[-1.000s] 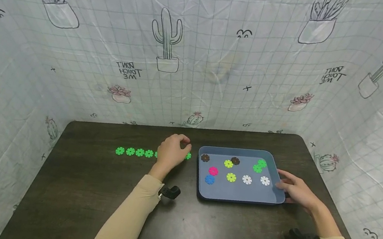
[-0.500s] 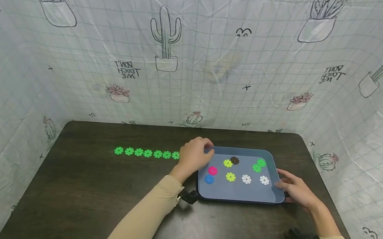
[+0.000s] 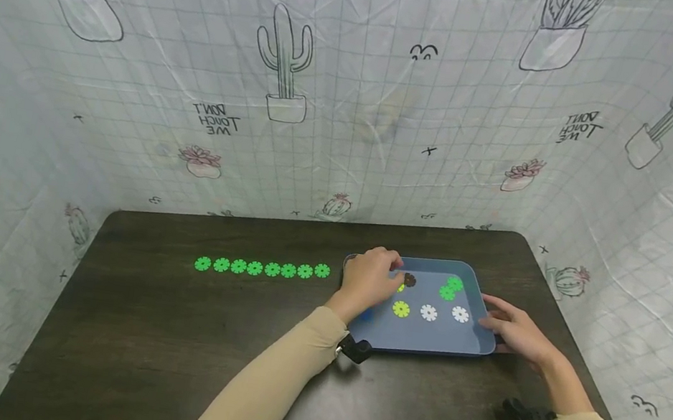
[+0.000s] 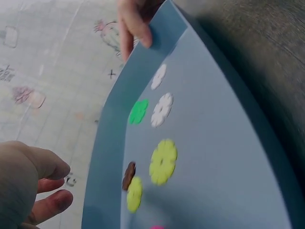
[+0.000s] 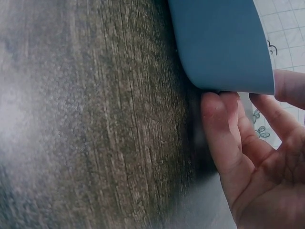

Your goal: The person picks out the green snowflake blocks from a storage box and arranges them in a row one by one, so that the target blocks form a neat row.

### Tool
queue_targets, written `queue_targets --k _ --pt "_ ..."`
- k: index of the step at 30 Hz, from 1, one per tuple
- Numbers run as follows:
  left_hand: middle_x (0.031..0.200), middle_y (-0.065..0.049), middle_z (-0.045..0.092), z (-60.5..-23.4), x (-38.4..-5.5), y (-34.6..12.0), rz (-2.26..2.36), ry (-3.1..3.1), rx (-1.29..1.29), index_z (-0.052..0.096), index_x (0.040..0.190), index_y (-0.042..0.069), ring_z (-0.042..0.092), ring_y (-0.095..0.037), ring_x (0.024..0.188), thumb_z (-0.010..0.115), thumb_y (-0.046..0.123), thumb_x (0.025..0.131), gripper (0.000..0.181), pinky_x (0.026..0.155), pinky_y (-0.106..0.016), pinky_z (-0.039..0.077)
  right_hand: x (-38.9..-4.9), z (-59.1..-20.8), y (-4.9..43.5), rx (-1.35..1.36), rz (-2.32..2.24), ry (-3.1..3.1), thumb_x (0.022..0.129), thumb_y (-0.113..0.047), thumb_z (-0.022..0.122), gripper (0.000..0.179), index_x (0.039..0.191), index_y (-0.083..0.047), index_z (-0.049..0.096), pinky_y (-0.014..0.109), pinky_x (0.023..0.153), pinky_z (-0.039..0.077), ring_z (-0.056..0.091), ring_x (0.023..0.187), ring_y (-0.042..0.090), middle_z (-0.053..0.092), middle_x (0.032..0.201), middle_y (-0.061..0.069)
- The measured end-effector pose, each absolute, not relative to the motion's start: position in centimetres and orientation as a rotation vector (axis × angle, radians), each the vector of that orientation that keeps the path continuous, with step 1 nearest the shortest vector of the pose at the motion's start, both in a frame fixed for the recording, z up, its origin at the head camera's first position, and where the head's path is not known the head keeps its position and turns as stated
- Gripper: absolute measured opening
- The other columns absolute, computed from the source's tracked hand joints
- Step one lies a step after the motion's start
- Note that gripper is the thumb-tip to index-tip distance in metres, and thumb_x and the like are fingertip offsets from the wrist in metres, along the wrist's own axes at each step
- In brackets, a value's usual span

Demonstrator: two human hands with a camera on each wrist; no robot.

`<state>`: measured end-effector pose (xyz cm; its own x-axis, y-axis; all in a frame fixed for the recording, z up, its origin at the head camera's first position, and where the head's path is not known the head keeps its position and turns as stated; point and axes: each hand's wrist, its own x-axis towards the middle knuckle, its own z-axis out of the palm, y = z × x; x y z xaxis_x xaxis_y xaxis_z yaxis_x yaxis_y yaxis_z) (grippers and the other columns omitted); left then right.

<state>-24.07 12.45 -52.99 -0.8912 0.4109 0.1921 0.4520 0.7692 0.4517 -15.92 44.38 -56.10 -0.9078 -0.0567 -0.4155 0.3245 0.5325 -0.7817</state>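
A shallow blue-grey tray [image 3: 422,339] holds several flat notched plastic discs. White discs [image 3: 428,312], a yellow disc [image 3: 401,310], a brown disc [image 3: 409,280] and overlapping green discs [image 3: 448,293] show in it. My left hand [image 3: 368,280] hovers over the tray's left part, hiding some discs. In the left wrist view its thumb and fingers are apart, with nothing visible between them. My right hand [image 3: 523,332] grips the tray's right end, thumb at the rim and fingers underneath. Left of the tray, several green discs [image 3: 254,268] lie in a row on the table.
The dark wooden table [image 3: 160,343] stands against a white curtain [image 3: 353,96] printed with cacti, which also hangs at both sides. Black straps with camera mounts sit on both wrists.
My left hand has moved right from the end of the green row to over the tray, uncovering the whole row. The right hand stays at the tray's right end.
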Motion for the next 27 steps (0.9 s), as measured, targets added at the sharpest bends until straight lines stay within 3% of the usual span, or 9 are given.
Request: queue_targets --k 8,16,22,27 --pt "0.095 0.011 0.066 -53.0 -23.9 15.6 -0.743 -2.891 -0.79 0.078 0.113 0.025 0.056 -0.005 0.07 0.068 0.032 0.099 0.018 0.061 -0.029 0.047 -15.9 -55.9 44.4 0.237 -1.334 2.378 0.106 -0.024 0.058 0.075 0.165 -0.002 0.017 0.053 0.086 0.058 0.06 0.121 0.041 0.038 0.15 0.039" --pt "0.109 0.011 0.072 -54.3 -24.6 18.2 -0.651 -2.992 -0.78 0.078 0.114 0.028 0.068 -0.012 0.085 0.07 0.034 0.097 0.019 0.07 -0.034 0.054 -15.8 -55.8 44.4 0.24 -1.388 2.348 0.105 -0.023 0.061 0.076 0.165 -0.004 0.019 0.052 0.085 0.059 0.063 0.116 0.036 0.042 0.147 0.037" --pt "0.11 0.009 0.073 -55.0 -24.7 19.7 -0.611 -3.027 -0.822 0.079 0.115 0.025 0.068 -0.012 0.088 0.071 0.034 0.096 0.022 0.071 -0.035 0.054 -15.6 -55.7 44.5 0.255 -1.394 2.354 0.105 -0.022 0.061 0.074 0.165 -0.004 0.02 0.052 0.084 0.059 0.064 0.115 0.036 0.044 0.145 0.036" --pt "0.091 0.006 0.066 -55.6 -24.8 20.7 -0.568 -3.059 -0.819 0.077 0.09 0.022 0.057 -0.011 0.072 0.072 0.034 0.095 0.013 0.063 -0.034 0.05 -15.7 -55.8 44.3 0.253 -1.408 2.342 0.105 -0.022 0.061 0.074 0.164 -0.004 0.021 0.051 0.084 0.059 0.065 0.112 0.034 0.046 0.145 0.035"
